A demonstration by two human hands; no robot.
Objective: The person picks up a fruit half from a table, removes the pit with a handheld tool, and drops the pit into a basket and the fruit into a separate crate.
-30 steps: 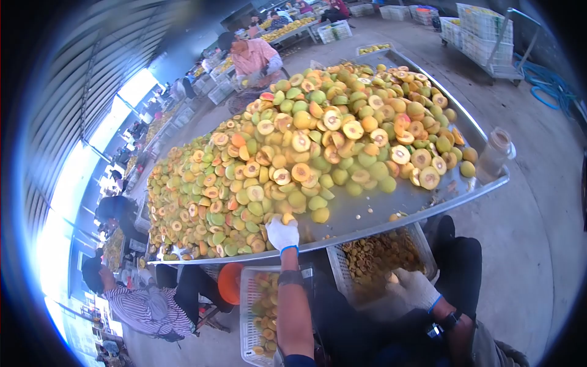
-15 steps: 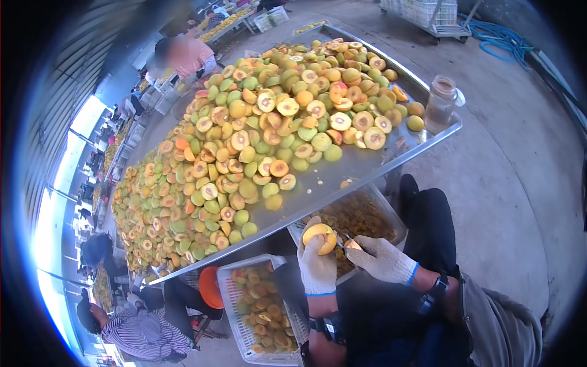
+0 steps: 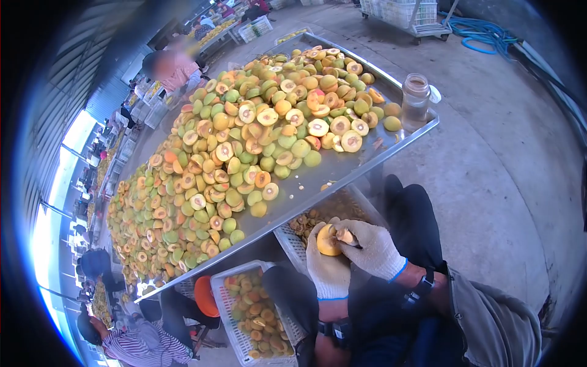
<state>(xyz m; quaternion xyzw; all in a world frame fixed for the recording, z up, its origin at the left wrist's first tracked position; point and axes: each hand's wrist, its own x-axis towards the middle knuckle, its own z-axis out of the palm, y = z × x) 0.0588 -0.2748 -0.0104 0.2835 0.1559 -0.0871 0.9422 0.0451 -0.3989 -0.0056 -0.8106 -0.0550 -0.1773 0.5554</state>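
Both hands wear white knit gloves and meet over the edge of a crate (image 3: 295,246) of pits and scraps. My left hand (image 3: 327,263) is closed on a yellow fruit half (image 3: 328,240), its cut side turned toward the right hand. Against the fruit, my right hand (image 3: 371,248) is closed on a small tool, mostly hidden by the fingers. A pinkish-brown bit, perhaps a pit, shows at its fingertips. Beyond the hands, a metal table (image 3: 361,166) bears a large heap of halved yellow and green fruit (image 3: 244,147).
A clear jar (image 3: 416,103) stands at the table's right corner. Below the table are a white crate of fruit halves (image 3: 215,287) and an orange bucket (image 3: 206,296). A striped-shirted person (image 3: 147,342) sits at lower left, another person (image 3: 174,68) beyond the table. Blue hose (image 3: 483,33) lies upper right.
The right hand has moved in against the fruit half, and both hands are now close together. The view has shifted, so the table and heap appear further left.
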